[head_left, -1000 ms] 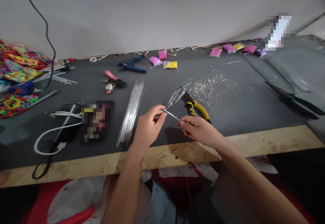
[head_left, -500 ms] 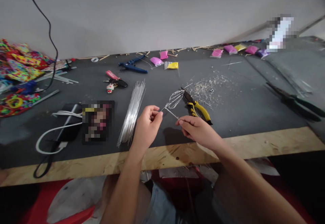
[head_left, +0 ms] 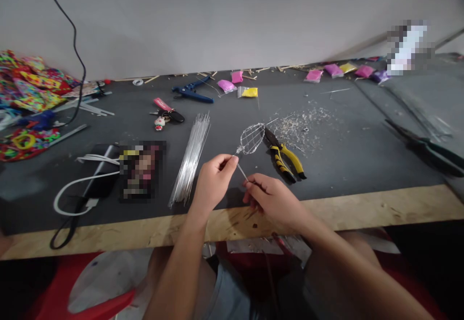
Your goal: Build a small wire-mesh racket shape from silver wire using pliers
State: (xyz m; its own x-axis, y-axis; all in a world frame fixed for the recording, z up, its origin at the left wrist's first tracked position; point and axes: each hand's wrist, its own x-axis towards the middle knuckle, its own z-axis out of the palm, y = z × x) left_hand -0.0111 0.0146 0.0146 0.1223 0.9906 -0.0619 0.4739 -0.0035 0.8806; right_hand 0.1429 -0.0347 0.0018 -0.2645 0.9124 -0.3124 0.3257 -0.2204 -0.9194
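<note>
Between my hands is a silver wire frame, an oval loop crossed by thin strands and twisted at its near end. My left hand pinches it just below that twisted neck. My right hand is closed on the straight wire stem lower down. Pliers with yellow and black handles lie just right of the loop, their jaws close to it. To the left of my left hand lies a bundle of straight silver wires.
Small wire clippings are scattered behind the pliers. Blue pliers, keys and small coloured packets lie farther back. Dark-handled pliers are at right; a white cable is at left. The wooden table edge runs in front.
My right hand has moved down and left, nearer my left hand. The loop has turned, so its oval faces me more fully. My left thumb now presses at the neck.
</note>
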